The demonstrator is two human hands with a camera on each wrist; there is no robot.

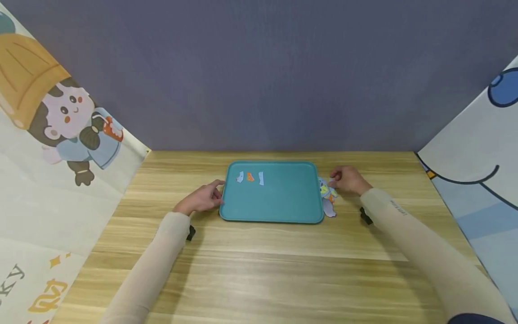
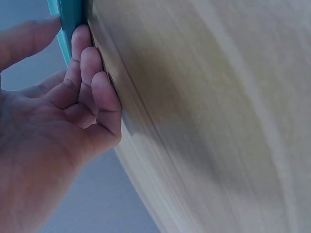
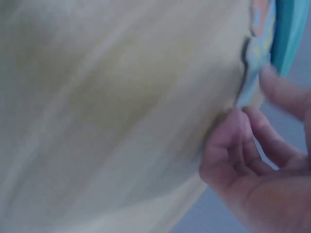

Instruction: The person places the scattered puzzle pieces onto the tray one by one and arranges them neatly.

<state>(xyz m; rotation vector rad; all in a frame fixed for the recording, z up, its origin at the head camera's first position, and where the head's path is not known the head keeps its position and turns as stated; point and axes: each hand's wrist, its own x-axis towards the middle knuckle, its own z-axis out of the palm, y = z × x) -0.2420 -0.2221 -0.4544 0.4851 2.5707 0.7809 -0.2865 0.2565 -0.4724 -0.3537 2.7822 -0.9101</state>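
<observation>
A teal tray [image 1: 272,204] lies flat on the wooden table, with three small printed cutout pieces in a row near its back left: a pale one [image 1: 240,177], an orange one [image 1: 250,177] and a whitish strip [image 1: 261,178]. My left hand [image 1: 204,198] touches the tray's left edge, thumb against the rim [image 2: 65,29], the other fingers loosely bent beside it. Beyond the right edge lies an overlapping heap of colourful cutout pieces [image 1: 328,198]. My right hand [image 1: 349,180] reaches to the heap's back end, fingertips at a piece's edge [image 3: 250,73], thumb apart from the fingers.
The wooden table [image 1: 259,265] ends at a dark blue-grey panel [image 1: 259,81] behind the tray. Printed cartoon walls stand on the left [image 1: 60,202] and right [image 1: 477,180]. A dark strap part [image 1: 366,216] shows below the right wrist.
</observation>
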